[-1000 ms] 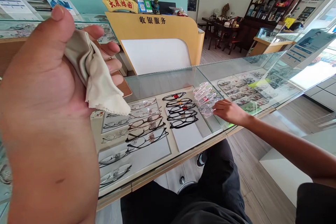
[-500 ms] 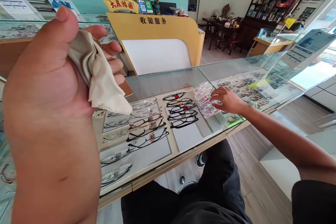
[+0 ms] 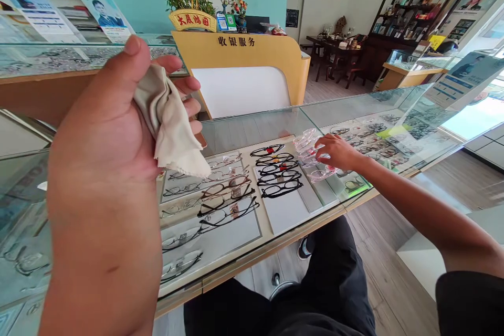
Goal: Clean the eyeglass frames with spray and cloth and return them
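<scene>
My left hand (image 3: 129,110), raised large at the left, is closed around a crumpled beige cleaning cloth (image 3: 177,136), whose jagged-edged end hangs below the fingers. My right hand (image 3: 338,152) reaches over the counter with bent fingers on a pair of clear pinkish eyeglasses (image 3: 311,160). Its fingertips partly hide the lenses and frame. More clear eyeglasses (image 3: 305,139) lie in a column just beyond. Directly to their left is a column of black-framed eyeglasses (image 3: 281,188).
The glass display counter (image 3: 220,282) runs across in front of me. Thin-framed eyeglasses (image 3: 228,215) lie on trays at its left. More frames (image 3: 370,136) fill the right section, beside a slanted sign (image 3: 460,81). Behind stands a yellow cashier desk (image 3: 271,52).
The view has shifted, so my left hand and the cloth appear farther right and lower. My right hand stays over the clear eyeglasses, and the nearest pair shows more separately below it.
</scene>
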Motion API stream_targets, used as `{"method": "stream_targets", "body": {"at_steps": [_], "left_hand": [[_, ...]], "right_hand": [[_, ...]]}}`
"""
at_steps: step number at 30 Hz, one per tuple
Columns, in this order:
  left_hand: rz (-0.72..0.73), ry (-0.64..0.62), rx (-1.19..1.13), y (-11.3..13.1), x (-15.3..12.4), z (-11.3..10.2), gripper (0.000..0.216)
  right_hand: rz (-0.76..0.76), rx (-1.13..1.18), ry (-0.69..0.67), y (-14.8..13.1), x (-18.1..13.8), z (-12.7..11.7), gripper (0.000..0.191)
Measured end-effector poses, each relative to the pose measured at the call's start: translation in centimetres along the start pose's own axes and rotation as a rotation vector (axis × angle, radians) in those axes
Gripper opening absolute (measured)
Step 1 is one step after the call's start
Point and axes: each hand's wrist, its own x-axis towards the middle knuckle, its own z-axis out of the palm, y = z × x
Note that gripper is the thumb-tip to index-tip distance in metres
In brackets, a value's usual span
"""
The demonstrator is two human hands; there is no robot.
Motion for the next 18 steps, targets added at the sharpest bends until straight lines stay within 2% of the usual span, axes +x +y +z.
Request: {"method": "stream_targets", "body": {"at_steps": [4,7,10,13,15,18], "left_hand": [[0.018,-0.018,-0.018,-0.1,0.2,0.0,0.033],[0.032,-0.029,-0.03,-0.2,0.2,0.1,0.033],[0.065,-0.046,-0.049,-0.3,0.3,-0.1,0.044],[0.055,-0.074,-0.039,-0.5,0.6,-0.6,0.063],[0.039,-0.073,-0.016,-0.7,0.9,-0.8,0.068],[0.108,-0.059,0.052,-1.0,1.1,-1.1,0.056]], "right_hand": [[0.023,0.001,-0.017,-0.2,0.1,-0.1,0.016],[0.032,-0.013,-0.022,-0.3,0.0,-1.2,0.013],[0.055,-0.017,-0.034,-0.8,0.0,-3.6,0.016],[0.117,0.056,-0.037,-2.0,0.5,-7.1,0.02],[0.151,0.123,0.067,-3.5,1.2,-9.6,0.02],[0.05,0.275,0.302,-6.8,2.8,-12.7,0.018]]}}
